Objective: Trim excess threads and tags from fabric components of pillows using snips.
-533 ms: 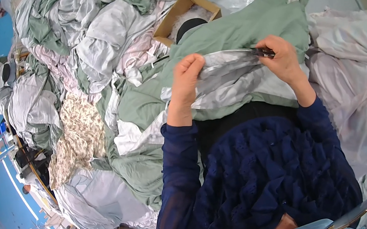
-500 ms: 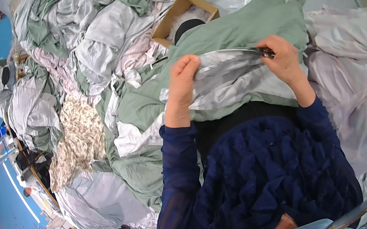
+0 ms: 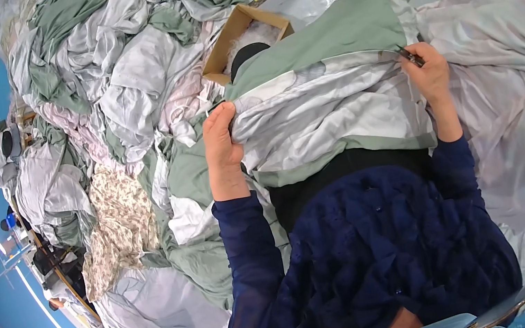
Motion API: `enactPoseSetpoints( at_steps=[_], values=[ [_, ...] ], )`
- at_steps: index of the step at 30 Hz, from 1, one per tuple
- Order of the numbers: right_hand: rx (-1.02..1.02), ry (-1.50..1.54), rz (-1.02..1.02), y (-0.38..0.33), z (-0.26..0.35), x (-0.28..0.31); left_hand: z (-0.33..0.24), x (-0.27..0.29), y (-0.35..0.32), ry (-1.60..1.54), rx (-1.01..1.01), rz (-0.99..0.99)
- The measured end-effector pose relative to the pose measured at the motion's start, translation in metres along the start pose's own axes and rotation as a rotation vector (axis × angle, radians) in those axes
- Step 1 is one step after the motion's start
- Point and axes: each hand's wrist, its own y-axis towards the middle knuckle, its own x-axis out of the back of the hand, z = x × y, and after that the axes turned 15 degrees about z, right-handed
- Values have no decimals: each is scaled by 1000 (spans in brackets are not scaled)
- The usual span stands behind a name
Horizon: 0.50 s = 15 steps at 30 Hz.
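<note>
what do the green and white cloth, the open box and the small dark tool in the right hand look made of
Green-and-white cloth: likely thin woven fabric, perhaps cotton or a blend, mostly matte; it creases softly. Open box: probably cardboard, uncoated, from its dull tan walls and thin straight edges. Small dark tool: metal or plastic, too small and partly covered to tell.

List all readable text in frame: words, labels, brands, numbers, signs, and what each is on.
None can be read.
Green-and-white cloth, held by the left hand and right hand: no lettering visible.
Small dark tool in the right hand: too small to tell.
Cardboard box: none visible on the sides in view.
Blue wall and far background: too small or blurred to tell.
</note>
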Motion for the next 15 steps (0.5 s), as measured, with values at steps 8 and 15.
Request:
enactPoseSetpoints(
  at_steps=[8, 15],
  values=[
    [-239, 889, 134, 15, -13, 13, 6, 10, 7, 15, 21, -9],
    [-329, 992, 97, 18, -13, 10, 8, 6, 13, 34, 38, -36]
  ],
)
